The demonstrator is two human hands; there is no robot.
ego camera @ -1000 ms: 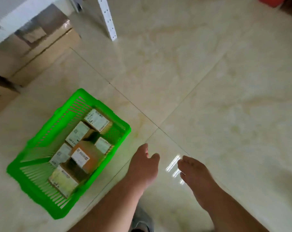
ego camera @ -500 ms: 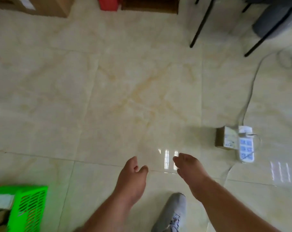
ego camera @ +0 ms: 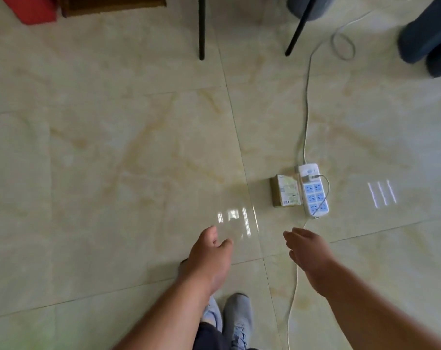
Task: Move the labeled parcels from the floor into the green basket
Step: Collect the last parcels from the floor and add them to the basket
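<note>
Reaching for the next parcel is the step in hand, as I judge it. One labeled parcel (ego camera: 286, 190) lies flat on the floor (ego camera: 113, 147), label up, at about 1 o'clock from my hands. Its right edge touches or sits just beside a white power strip (ego camera: 313, 192); I cannot tell which. A plug is seated in the strip's far socket, and its cable (ego camera: 306, 109) runs away toward 12 o'clock.

Hand state:
- My left hand (ego camera: 210, 258) is empty, fingers loosely curled, thumb apart from them.
- My right hand (ego camera: 309, 251) is empty, fingers relaxed and partly spread, nearer the parcel and short of it.

Procedure, as I would run it:
1. Lead with my right hand, since it has the shorter path.
2. Approach from the parcel's near and left sides, which are free. Avoid the right side, where the strip crowds it.
3. Pinch across the near and far short edges, or slide the parcel toward 9 o'clock first to open a gap.
4. Lift straight up. Dragging toward 3 o'clock could shift the strip or tug the plug.
5. Mind the second thin cord (ego camera: 293, 299) trailing toward 6 o'clock past my shoes (ego camera: 235, 317).

Containers: the green basket is out of view, so I cannot report its contents. A faint green tint shows on the floor at 7 o'clock, which may be its reflection.
</note>
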